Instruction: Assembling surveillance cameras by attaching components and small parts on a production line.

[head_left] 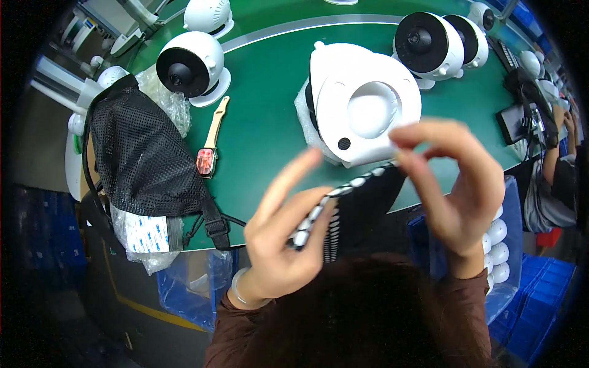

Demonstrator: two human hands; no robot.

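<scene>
Left hand [285,248]: thumb and lower fingers closed on a black flexible strip with a row of white oval spots [358,182]; index finger raised clear of it. Right hand [463,184]: thumb and index fingertips nearly together at the strip's far end, the hand blurred — whether they grip the strip cannot be told. The strip slants upward between the hands, in front of the green worktop [257,141].

Just beyond the strip lies a white rounded plastic device [331,70], its flat base facing up, with a circular recess and one black round pad [344,144] near the base's near edge. To the left — a black mesh bag [144,147] and a wristwatch with a cream strap [215,132]. White spherical devices with black round fronts [427,46] stand toward the back.
</scene>
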